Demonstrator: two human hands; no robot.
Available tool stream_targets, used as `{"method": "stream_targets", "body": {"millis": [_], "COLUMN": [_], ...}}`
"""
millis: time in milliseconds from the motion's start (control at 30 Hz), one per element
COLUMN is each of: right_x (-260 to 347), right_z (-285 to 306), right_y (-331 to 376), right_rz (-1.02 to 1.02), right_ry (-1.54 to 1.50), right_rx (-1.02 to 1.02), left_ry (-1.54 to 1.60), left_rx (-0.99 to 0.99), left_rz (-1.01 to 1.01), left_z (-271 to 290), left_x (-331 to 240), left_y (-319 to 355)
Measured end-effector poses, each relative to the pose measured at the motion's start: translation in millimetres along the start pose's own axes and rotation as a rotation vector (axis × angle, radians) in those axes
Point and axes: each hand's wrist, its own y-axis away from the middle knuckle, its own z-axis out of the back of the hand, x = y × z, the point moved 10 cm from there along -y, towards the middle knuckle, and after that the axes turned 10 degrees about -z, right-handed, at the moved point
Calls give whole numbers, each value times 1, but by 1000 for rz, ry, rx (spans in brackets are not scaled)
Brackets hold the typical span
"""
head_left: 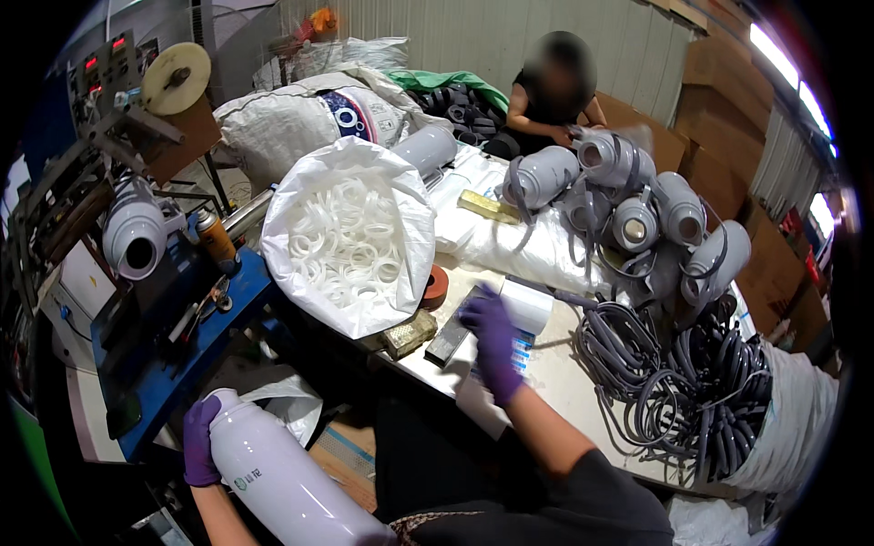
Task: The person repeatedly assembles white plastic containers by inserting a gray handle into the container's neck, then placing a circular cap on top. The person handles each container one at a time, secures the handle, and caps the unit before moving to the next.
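My left hand [201, 440], in a purple glove, is closed round the neck end of a large pale grey cylinder bottle [289, 480]. The bottle lies slanted across my lap, its neck up and to the left, with a small dark green print on its side. My right hand [496, 341], also gloved in purple, reaches over the table, fingers stretched out at the edge of a grey rectangular block [450, 338]. Right beside that hand lies a white roll [526, 308] with a blue-and-white printed sheet [522, 351] below it.
A white sack of translucent rings [424, 218] stands left of the block, near an orange-brown tape roll [435, 287]. Coiled grey straps [619, 346] and several grey bottles [635, 223] lie to the right. A co-worker [546, 105] sits beyond. A blue bench [238, 293] is at left.
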Motion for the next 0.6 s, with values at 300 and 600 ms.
{"method": "stream_targets", "body": {"millis": [300, 600], "right_x": [47, 108], "right_z": [194, -112], "right_y": [-69, 9], "right_rz": [-386, 193], "right_ry": [-848, 578], "right_rx": [-60, 423], "left_ry": [-285, 429], "left_rx": [15, -65], "left_rz": [-138, -61], "left_z": [-28, -17], "left_x": [16, 36], "left_y": [-10, 22]}}
